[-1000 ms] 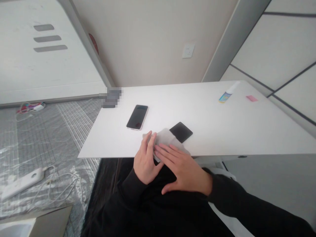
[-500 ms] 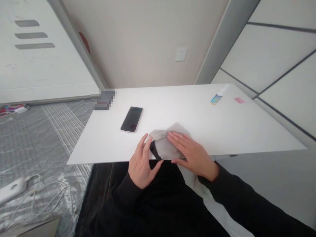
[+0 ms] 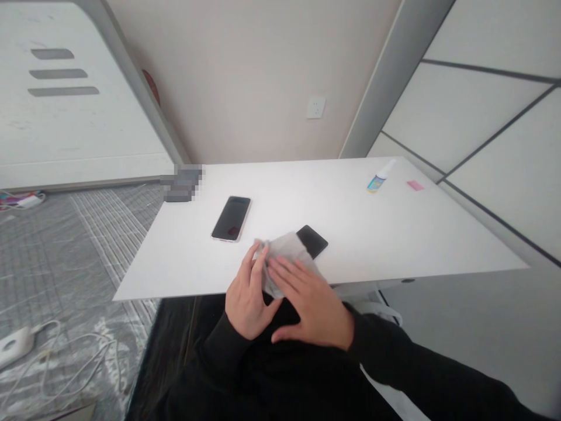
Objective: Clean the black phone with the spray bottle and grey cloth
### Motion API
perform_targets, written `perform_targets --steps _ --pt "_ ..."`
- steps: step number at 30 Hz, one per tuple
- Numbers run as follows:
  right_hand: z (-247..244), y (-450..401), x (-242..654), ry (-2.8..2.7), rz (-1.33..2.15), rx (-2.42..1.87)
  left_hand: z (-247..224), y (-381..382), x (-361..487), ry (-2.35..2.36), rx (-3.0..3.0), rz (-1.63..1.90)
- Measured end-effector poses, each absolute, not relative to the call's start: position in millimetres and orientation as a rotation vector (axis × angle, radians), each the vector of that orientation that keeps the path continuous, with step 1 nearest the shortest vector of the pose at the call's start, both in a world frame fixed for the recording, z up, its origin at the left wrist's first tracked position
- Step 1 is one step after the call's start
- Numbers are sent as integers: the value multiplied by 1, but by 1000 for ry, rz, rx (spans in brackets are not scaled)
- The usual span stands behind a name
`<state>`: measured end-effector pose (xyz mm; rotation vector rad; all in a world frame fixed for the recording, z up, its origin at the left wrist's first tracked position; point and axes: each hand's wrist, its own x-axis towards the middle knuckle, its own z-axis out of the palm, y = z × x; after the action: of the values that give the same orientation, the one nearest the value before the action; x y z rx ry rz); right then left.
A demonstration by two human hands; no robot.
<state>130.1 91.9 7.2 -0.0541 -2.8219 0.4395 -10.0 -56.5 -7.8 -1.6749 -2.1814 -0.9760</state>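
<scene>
A light grey cloth (image 3: 287, 244) lies over a dark flat slab, perhaps a phone or small tablet (image 3: 312, 241), at the table's front edge. Only the slab's far right end shows. My right hand (image 3: 313, 304) rests flat on the cloth, fingers stretched and thumb spread away. At the near left end, my left hand (image 3: 249, 295) curves its fingers and thumb around the slab and the cloth's edge. The cloth hides its exact hold. Farther left lies a phone (image 3: 232, 218) with a dark screen, apart from both hands.
The white table (image 3: 359, 234) carries a small spray bottle (image 3: 379, 177) and a pink slip (image 3: 415, 185) at the right. A blurred-out dark object (image 3: 182, 184) sits at the back left corner. A white cable (image 3: 79, 345) trails over the floor at left.
My right hand has slid the cloth left and toward me, uncovering the slab's far right end and covering its left end. My left hand stays nearly in place. The view has shifted slightly.
</scene>
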Motion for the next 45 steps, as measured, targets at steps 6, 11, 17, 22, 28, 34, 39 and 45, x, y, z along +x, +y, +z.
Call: perform_targets --steps 6,11,17,22,28,34,39,45 --pt "7 99 127 -2805 372 -282 -8 -55 -10 -2174 -1652 -969" --pt "7 93 124 -2842 480 47 -9 -55 -10 -2178 -1644 -953" --pt "4 103 121 -2758 334 -382 -9 -55 -11 -2150 -1640 -940" --pt "4 93 121 -2821 445 -82 -9 -55 -13 -2146 -1666 -940" --pt "6 108 122 -2801 345 -335 -9 -56 -13 -2165 -1654 -966" --pt "5 101 122 -2860 452 -44 -10 -56 -14 -2154 -1681 -960" --pt "3 101 119 -2805 380 -167 -10 -55 -13 -2140 -1664 -968" --pt "3 102 121 -2827 365 -192 -12 -55 -13 -2118 -1659 -970"
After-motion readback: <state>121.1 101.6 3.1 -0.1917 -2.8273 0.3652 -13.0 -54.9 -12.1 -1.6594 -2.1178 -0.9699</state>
